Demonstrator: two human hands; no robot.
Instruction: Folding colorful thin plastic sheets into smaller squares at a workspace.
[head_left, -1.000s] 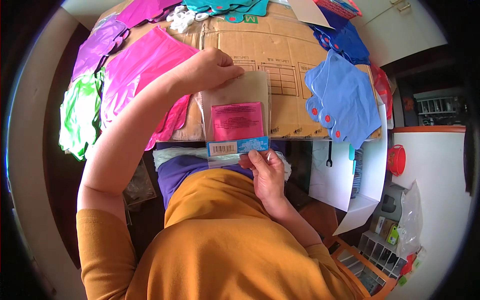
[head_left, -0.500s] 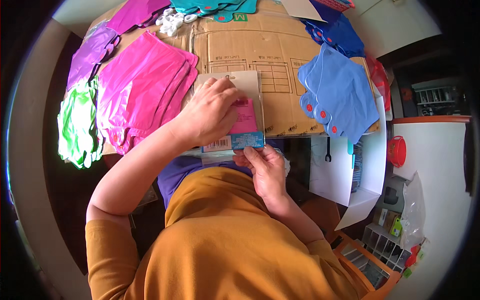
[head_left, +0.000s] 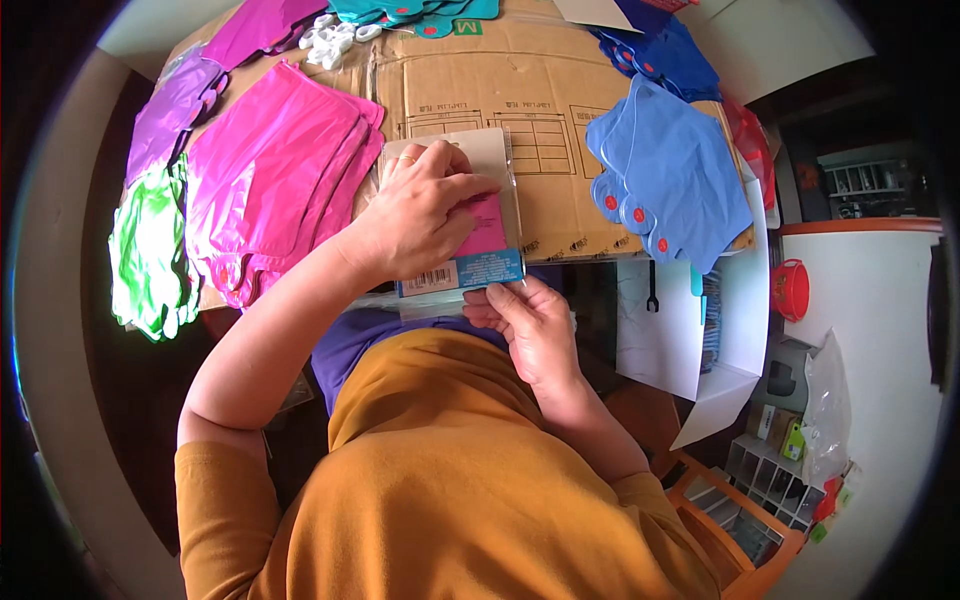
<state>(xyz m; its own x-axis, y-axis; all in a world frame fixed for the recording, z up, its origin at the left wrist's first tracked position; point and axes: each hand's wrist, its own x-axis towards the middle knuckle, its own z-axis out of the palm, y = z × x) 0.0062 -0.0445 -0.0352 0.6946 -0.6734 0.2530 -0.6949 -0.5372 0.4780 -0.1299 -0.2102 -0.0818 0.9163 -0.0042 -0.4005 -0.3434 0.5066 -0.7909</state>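
Observation:
A flat card package (head_left: 490, 262) in a clear plastic sleeve lies at the near edge of the cardboard box. It has a beige top, a pink middle, a blue strip and a barcode. My left hand (head_left: 425, 210) rests over its middle with curled fingers, closed on it, covering much of the pink part. At the lower right corner, my right hand (head_left: 535, 330) pinches the sleeve's near edge between thumb and fingers. Left of the package lies a stack of shiny pink bags (head_left: 275, 180) with scalloped ends.
The cardboard box (head_left: 540, 90) bears blue bags (head_left: 680, 170), green bags (head_left: 150, 250), purple bags (head_left: 170, 115), teal bags (head_left: 420, 10) and white plastic pieces (head_left: 335, 42). An open white carton (head_left: 735, 340) with packed items stands below right. A red basket (head_left: 790, 290) hangs beyond it.
The view has shifted slightly. My left fingers reach a little farther right across the package. My right thumb has slid slightly off the card's lower edge.

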